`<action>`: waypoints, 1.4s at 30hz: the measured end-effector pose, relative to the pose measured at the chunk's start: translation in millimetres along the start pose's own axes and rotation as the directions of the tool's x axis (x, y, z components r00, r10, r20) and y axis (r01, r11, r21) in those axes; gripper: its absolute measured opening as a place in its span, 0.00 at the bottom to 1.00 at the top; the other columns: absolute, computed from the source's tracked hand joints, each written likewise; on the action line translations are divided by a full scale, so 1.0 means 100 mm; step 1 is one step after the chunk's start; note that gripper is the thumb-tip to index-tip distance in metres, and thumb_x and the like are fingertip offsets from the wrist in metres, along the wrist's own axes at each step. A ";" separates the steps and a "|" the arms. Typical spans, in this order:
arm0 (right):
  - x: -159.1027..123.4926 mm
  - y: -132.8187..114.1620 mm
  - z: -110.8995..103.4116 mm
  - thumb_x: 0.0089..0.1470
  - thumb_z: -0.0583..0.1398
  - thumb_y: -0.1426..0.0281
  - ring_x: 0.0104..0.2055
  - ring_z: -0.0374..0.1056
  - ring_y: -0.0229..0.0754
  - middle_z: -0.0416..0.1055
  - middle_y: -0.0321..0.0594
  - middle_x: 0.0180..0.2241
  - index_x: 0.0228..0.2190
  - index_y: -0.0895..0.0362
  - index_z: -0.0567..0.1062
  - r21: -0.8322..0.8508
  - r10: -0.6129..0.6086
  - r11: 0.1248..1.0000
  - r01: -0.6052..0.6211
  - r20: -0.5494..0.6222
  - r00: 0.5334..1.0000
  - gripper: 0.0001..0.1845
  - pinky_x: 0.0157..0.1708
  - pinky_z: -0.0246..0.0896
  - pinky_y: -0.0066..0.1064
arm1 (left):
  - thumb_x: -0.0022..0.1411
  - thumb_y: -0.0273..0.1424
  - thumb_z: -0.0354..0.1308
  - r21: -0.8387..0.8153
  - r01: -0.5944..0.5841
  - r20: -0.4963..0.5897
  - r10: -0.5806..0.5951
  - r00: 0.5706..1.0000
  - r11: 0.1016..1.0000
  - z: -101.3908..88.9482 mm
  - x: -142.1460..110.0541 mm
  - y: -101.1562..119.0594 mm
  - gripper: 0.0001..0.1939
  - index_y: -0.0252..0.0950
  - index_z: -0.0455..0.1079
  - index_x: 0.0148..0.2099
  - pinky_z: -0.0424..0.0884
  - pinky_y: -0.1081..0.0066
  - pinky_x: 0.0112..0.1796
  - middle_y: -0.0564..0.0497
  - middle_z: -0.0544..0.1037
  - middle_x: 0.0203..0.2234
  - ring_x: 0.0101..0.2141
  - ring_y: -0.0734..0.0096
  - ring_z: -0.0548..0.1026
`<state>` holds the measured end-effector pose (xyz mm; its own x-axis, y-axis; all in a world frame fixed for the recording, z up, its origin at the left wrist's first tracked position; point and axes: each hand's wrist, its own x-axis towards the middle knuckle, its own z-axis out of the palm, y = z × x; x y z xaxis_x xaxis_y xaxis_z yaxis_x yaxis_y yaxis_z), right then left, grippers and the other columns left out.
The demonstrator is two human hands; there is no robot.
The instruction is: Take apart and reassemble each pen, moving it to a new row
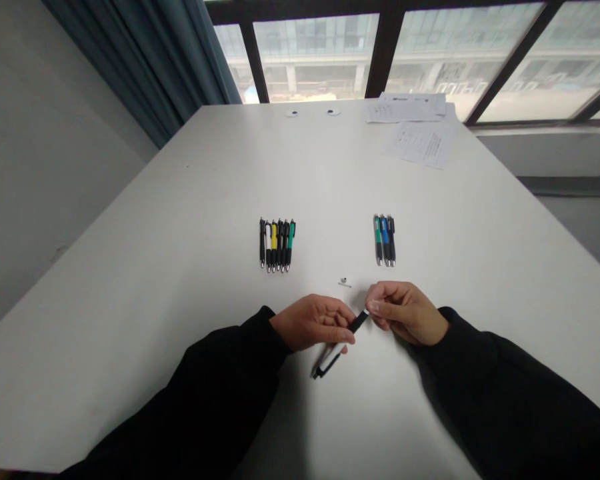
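A white-and-black pen (333, 357) lay aslant just below the centre of the frame, its clip end towards the bottom and its dark grip reaching up to the right. The left hand (317, 323) held it around the middle, the fingers closed on the barrel with the thumb along the near side. The right hand (407, 313) had its fingers narrowed to a pinch at the pen's upper end; exactly what lay between those fingertips was too small to tell. Black sleeves (230, 380) covered both arms, coming in from the lower left and lower right.

Just above the hands, near the centre, small metal parts (345, 283) lay on the white surface (205, 220). Left of centre, a row of pens (274, 243) stretched side by side, tips towards the bottom of the frame: black, white, yellow, two black and green. Right of centre lay a smaller group of pens (385, 240), green, blue and black.

Printed papers (420, 143) overlapped at the upper right, near the far edge, and two small pale ovals (333, 113) with dark spots sat at the upper middle. Behind them ran a dark-framed window (315, 57), with a blue-grey curtain (155, 53) at the upper left.
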<state>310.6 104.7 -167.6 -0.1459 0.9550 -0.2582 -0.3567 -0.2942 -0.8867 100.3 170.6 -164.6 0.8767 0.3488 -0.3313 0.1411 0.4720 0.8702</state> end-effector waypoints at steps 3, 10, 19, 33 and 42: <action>0.01 0.01 0.00 0.44 0.72 0.66 0.15 0.57 0.29 0.67 0.33 0.14 0.23 0.61 0.76 -0.001 -0.020 1.000 0.020 0.003 1.000 0.13 0.17 0.46 0.25 | 0.50 0.34 0.72 -0.023 -0.009 -0.006 0.008 1.000 1.000 0.00 0.00 -0.01 0.18 0.28 0.74 0.39 0.72 0.72 0.31 0.48 0.78 0.26 0.27 0.70 0.77; 0.01 0.03 0.00 0.45 0.71 0.65 0.16 0.55 0.30 0.66 0.32 0.16 0.25 0.60 0.77 -0.015 -0.060 0.998 0.060 -0.028 0.998 0.12 0.16 0.44 0.25 | 0.53 0.37 0.69 -0.064 -0.009 0.002 0.009 1.000 0.998 -0.02 0.01 -0.04 0.18 0.28 0.73 0.40 0.75 0.69 0.31 0.44 0.78 0.30 0.27 0.69 0.78; 0.02 0.03 -0.02 0.44 0.71 0.65 0.16 0.56 0.30 0.67 0.33 0.16 0.25 0.60 0.79 -0.081 -0.061 0.995 0.061 -0.008 0.998 0.12 0.16 0.46 0.26 | 0.53 0.37 0.69 -0.085 -0.019 0.041 0.022 0.999 0.996 -0.02 0.00 -0.03 0.18 0.28 0.74 0.40 0.74 0.69 0.31 0.44 0.78 0.29 0.26 0.69 0.77; 0.00 0.02 -0.10 0.48 0.69 0.64 0.23 0.60 0.35 0.71 0.39 0.26 0.36 0.58 0.80 -0.419 -0.296 0.856 0.303 0.082 0.952 0.14 0.22 0.55 0.30 | 0.57 0.37 0.66 -0.163 -0.018 0.142 0.042 0.989 0.987 -0.08 0.00 -0.04 0.18 0.29 0.74 0.45 0.74 0.68 0.34 0.43 0.78 0.33 0.29 0.69 0.78; 0.14 0.04 0.10 0.59 0.59 0.66 0.32 0.68 0.41 0.73 0.44 0.34 0.38 0.58 0.79 -0.961 -0.437 0.171 0.215 0.122 0.891 0.11 0.35 0.63 0.33 | 0.57 0.33 0.67 -0.238 -0.060 0.221 0.114 0.968 0.969 -0.06 -0.02 0.06 0.15 0.29 0.72 0.43 0.75 0.65 0.37 0.41 0.79 0.36 0.35 0.60 0.81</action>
<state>297.9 116.9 -170.9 -0.0861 0.9751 0.2045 0.7948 0.1910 -0.5761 96.2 178.1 -160.7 0.9670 0.2126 -0.1406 -0.0254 0.6295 0.7766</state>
